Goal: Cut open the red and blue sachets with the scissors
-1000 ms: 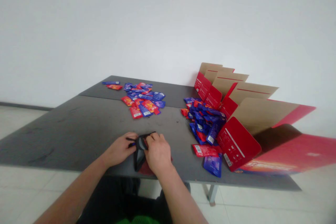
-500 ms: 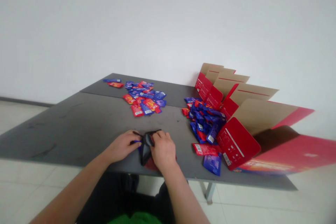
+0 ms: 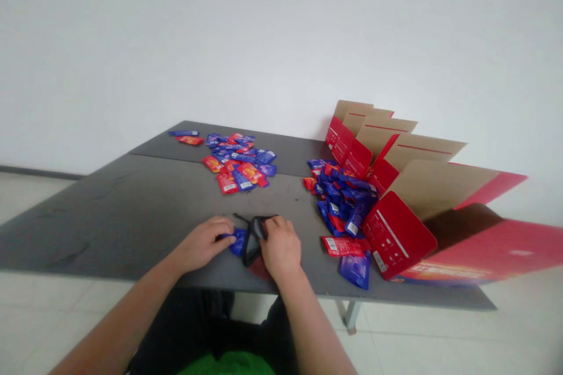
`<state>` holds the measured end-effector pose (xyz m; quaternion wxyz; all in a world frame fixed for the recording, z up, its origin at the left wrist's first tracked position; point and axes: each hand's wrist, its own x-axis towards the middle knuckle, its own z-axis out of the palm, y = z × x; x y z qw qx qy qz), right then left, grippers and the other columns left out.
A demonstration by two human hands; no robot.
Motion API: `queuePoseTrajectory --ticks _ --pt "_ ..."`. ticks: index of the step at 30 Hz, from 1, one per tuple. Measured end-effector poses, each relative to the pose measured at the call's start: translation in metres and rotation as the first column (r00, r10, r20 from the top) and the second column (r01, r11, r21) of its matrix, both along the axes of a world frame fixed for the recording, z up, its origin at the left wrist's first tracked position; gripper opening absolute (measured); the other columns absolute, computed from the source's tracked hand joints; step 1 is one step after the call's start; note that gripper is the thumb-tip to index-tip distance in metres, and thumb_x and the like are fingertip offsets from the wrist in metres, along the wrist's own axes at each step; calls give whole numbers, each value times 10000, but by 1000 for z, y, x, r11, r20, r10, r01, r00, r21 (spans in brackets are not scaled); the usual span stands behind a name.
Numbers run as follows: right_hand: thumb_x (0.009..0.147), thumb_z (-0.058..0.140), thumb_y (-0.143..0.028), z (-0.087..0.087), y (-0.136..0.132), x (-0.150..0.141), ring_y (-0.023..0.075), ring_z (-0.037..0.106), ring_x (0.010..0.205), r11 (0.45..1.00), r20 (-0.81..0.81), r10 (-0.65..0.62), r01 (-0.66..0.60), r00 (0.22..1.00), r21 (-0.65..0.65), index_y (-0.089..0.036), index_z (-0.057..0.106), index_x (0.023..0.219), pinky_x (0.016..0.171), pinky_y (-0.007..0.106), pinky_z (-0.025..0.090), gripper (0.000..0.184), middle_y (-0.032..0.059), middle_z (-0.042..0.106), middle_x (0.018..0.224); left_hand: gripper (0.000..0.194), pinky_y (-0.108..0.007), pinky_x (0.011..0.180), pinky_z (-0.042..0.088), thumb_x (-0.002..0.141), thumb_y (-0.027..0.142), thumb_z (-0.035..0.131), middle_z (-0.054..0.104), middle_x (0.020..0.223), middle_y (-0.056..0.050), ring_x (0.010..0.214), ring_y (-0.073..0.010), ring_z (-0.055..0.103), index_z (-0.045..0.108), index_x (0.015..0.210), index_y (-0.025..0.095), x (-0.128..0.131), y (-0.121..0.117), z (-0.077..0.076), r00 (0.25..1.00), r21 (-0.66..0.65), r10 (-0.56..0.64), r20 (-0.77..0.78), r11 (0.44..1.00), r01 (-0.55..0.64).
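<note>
Blue packet (image 3: 238, 242): While it is lying on the table (image 3: 145, 211) just left of the black tool (image 3: 252, 256), it is looking light, soft and rather slippery (judging by its shiny film), so you are best pinching its flat margin and sparing the middle from hard squeezing.
Left hand (image 3: 204, 244): You are pinching the left edge of the packet, thumb and fingers close together, beside the black tool.
Right hand (image 3: 282, 247): You are curling your fingers over the right side of the black tool and holding it, though your knuckles are hiding the exact grip.
Grip on the black tool: It is seeming stiffer than the packet, and the part under your palm is probably offering the firmest hold.
Beyond the black tool: A pile of red and blue packets (image 3: 241, 164) is spreading loosely.
Right of the black tool: A thicker heap (image 3: 345, 196) is lying beside red cartons (image 3: 400, 234), whose flaps are standing open.
</note>
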<state>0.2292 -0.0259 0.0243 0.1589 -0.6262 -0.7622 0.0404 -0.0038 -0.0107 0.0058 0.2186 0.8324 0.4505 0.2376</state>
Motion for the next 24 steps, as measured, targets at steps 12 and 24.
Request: queuePoseTrajectory --ticks 12,24 --pt "1033 519 -279 10 -10 -42 238 567 1000 990 -30 120 -118 992 80 -243 688 996 775 329 464 176 58 668 1069 206 -349 1030 481 931 271 536 730 1067 -65 1081 -247 641 730 881 222 0 1 1 1000 -19 9 -21 1000 -10" --pt "839 661 -106 -11 -58 47 233 572 1047 989 -184 -109 126 977 79 -255 677 1057 897 333 472 265 40 667 1166 349 -349 1027 484 966 496 578 735 1061 -53 1082 -247 659 690 767 231 -12 10 1 1000 -167 -15 5 986 16"
